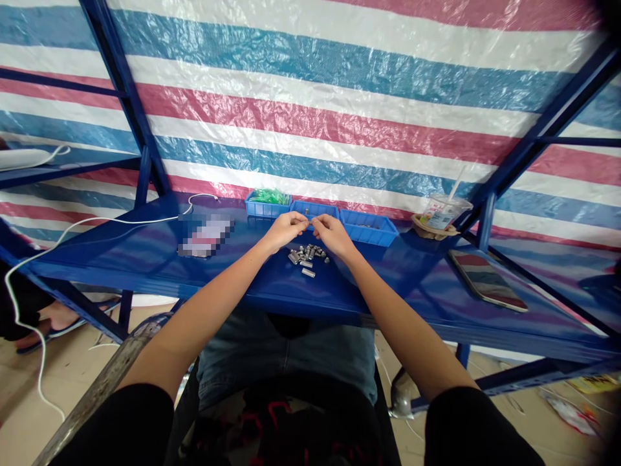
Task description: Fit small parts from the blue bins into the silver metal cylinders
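Note:
My left hand (pixel 289 229) and my right hand (pixel 331 232) meet fingertip to fingertip above the blue table, in front of the blue bins. Both are closed in a pinch; whatever sits between the fingers is too small to make out. Just below them lies a loose pile of small shiny metal cylinders (pixel 310 251), with a single cylinder (pixel 308 272) nearer the table's front edge. Behind my hands stand a blue bin of green pieces (pixel 268 204), a middle blue bin (pixel 315 208) partly covered by my fingers, and a right blue bin (pixel 369 228) with small parts in it.
A phone-like blurred object (pixel 206 238) lies on the left of the blue table (pixel 233 275), near a white cable (pixel 121 221). To the right are a plastic cup with a straw (pixel 441 212) in a cardboard holder and a dark-screened tablet or phone (pixel 486 280). Blue frame posts flank the table.

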Demonstrator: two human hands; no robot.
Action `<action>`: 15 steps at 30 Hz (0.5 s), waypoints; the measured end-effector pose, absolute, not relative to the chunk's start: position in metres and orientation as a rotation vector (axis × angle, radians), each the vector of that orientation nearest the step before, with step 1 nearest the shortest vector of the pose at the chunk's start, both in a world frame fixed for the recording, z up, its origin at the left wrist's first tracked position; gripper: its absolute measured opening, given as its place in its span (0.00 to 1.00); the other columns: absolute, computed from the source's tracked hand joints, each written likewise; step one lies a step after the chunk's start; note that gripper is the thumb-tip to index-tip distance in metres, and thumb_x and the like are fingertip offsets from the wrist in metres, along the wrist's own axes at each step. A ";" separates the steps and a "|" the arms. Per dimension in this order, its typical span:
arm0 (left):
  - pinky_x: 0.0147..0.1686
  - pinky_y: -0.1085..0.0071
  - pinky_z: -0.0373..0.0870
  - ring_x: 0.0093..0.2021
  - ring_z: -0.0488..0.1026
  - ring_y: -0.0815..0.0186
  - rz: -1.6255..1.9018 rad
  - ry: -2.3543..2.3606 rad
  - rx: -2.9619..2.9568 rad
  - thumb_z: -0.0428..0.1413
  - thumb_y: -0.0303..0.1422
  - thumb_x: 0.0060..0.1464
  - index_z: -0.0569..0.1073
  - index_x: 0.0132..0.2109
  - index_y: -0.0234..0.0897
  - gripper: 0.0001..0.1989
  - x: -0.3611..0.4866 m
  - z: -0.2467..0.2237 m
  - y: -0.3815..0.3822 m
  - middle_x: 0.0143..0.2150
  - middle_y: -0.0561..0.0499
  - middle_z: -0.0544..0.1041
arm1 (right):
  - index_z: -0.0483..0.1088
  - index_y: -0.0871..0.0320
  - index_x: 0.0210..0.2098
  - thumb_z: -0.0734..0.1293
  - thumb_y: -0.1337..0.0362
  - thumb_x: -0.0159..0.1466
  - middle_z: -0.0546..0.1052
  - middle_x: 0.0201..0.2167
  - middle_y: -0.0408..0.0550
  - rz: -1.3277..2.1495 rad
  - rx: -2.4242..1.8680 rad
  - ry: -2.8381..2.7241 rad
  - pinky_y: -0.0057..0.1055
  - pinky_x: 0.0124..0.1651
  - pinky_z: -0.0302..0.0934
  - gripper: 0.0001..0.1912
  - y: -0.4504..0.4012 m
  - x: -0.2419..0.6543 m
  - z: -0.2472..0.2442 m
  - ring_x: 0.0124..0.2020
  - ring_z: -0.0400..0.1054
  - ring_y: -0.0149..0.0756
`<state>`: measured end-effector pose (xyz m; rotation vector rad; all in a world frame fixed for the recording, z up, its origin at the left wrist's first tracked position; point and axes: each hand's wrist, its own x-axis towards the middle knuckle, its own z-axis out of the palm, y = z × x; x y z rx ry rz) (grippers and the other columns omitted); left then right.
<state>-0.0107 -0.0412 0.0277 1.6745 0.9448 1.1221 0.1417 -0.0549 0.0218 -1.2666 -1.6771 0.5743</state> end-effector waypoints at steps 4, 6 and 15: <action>0.29 0.74 0.63 0.27 0.67 0.71 1.129 0.883 1.722 0.56 0.28 0.50 0.72 0.38 0.32 0.07 -0.011 0.033 -0.048 0.23 0.53 0.70 | 0.66 0.58 0.26 0.59 0.55 0.61 0.70 0.22 0.44 0.629 -1.269 -1.695 0.30 0.31 0.58 0.14 -0.056 0.141 0.023 0.25 0.63 0.31; 0.30 0.74 0.62 0.27 0.67 0.71 1.120 0.868 1.734 0.56 0.27 0.50 0.72 0.39 0.33 0.07 -0.012 0.034 -0.049 0.23 0.54 0.71 | 0.66 0.58 0.27 0.60 0.57 0.60 0.70 0.22 0.44 0.666 -1.246 -1.670 0.30 0.31 0.58 0.12 -0.057 0.139 0.023 0.25 0.63 0.31; 0.29 0.75 0.64 0.28 0.70 0.72 1.121 0.829 1.526 0.55 0.32 0.53 0.71 0.37 0.35 0.05 -0.007 0.020 -0.040 0.25 0.53 0.72 | 0.64 0.58 0.29 0.63 0.63 0.54 0.71 0.25 0.43 0.589 -1.163 -1.656 0.30 0.34 0.60 0.04 -0.054 0.139 0.020 0.27 0.64 0.30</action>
